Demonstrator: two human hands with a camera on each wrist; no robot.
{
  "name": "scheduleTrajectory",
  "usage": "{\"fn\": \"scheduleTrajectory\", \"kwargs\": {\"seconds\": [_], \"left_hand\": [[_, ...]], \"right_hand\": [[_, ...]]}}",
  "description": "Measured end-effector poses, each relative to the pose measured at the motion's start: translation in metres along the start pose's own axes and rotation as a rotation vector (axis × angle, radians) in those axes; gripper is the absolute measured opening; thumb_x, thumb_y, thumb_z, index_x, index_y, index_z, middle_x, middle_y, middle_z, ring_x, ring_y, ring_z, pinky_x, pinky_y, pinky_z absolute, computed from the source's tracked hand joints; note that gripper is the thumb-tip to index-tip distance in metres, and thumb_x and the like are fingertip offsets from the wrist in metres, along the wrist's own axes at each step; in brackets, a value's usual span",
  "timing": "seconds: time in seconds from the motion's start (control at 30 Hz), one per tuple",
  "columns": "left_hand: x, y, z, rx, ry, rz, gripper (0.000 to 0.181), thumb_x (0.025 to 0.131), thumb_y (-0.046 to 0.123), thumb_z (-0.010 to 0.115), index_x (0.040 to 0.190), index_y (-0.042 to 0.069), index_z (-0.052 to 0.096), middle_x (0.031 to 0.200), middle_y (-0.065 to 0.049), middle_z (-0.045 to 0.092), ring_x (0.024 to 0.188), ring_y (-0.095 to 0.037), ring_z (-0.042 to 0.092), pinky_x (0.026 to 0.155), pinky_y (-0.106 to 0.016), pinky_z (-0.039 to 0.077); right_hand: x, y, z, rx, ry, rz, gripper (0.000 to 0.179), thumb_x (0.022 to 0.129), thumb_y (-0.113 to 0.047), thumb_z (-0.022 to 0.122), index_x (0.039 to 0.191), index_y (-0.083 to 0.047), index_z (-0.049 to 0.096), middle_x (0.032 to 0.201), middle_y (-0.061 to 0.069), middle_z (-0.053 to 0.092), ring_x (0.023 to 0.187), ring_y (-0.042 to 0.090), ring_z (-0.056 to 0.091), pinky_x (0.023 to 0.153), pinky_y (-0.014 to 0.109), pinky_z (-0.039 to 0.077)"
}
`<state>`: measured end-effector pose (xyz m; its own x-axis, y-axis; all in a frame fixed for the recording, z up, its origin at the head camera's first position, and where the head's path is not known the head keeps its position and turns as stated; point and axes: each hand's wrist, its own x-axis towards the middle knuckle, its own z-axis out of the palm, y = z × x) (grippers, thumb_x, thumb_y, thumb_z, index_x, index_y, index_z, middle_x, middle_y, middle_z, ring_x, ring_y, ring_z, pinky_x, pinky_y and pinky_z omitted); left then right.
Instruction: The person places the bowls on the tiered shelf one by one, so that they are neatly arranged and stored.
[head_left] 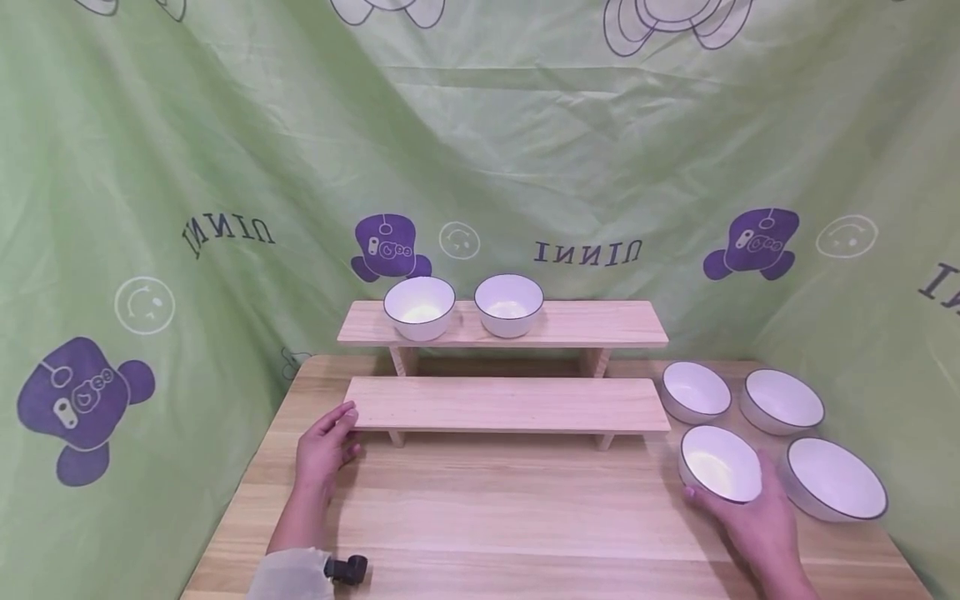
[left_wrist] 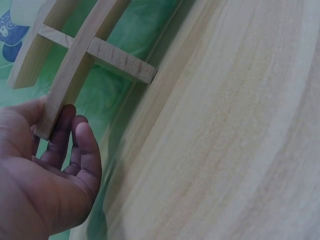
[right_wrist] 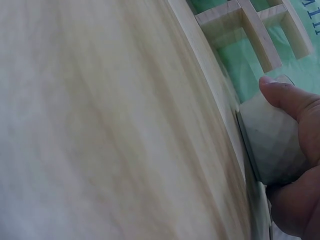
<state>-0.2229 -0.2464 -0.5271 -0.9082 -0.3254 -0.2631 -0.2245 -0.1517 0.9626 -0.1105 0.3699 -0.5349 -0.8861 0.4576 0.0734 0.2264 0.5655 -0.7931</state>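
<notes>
Bowls sit in two groups: two white ones on the upper shelf (head_left: 502, 323) of a wooden two-step rack, four on the worktop (head_left: 525, 517) at its right. The right hand (head_left: 757, 521) curls round the nearest bowl (head_left: 720, 463), thumb on its outer wall. The left hand (head_left: 324, 446) holds the lower shelf (head_left: 510, 404) at its left end, fingers relaxed against the board.

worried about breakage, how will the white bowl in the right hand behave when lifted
The white bowl looks glazed and smooth, so probably slippery and breakable. It is rigid and tilted in the right hand, whose thumb hooks the rim; it may swing or slip.
</notes>
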Motion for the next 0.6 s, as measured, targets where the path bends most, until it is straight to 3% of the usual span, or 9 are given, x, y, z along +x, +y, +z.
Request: {"fn": "scheduleTrajectory", "kwargs": {"seconds": [0.23,0.4,0.6], "left_hand": [[0.001,-0.0012,0.0004,0.0,0.002,0.007,0.06,0.091,0.04,0.081,0.142,0.015,0.063,0.127,0.004,0.061,0.097,-0.012,0.065,0.081,-0.03,0.063],[0.0011,-0.001,-0.0002,-0.002,0.001,0.006,0.059,0.091,0.04,0.081,0.142,0.015,0.063,0.127,0.004,0.061,0.097,-0.013,0.065,0.081,-0.03,0.063],[0.0017,-0.0009,-0.0006,-0.004,-0.004,0.003,0.059,0.092,0.039,0.081,0.142,0.015,0.063,0.126,0.004,0.062,0.097,-0.013,0.065,0.08,-0.03,0.063]], "right_hand": [[-0.0005,-0.0014,-0.0022,-0.01,0.005,0.019,0.133,0.07,-0.036,0.098,0.166,-0.003,0.01,0.157,0.037,0.032,0.142,0.054,0.032,0.119,0.066,0.026],[-0.0038,-0.0047,-0.0039,0.011,0.035,0.012,0.124,0.07,-0.034,0.098,0.165,-0.008,0.021,0.151,0.032,0.042,0.136,0.047,0.04,0.115,0.06,0.031],[-0.0065,-0.0087,-0.0048,0.031,0.068,-0.025,0.111,0.07,-0.031,0.099,0.159,-0.014,0.035,0.145,0.023,0.051,0.127,0.037,0.045,0.102,0.029,0.033]]}}
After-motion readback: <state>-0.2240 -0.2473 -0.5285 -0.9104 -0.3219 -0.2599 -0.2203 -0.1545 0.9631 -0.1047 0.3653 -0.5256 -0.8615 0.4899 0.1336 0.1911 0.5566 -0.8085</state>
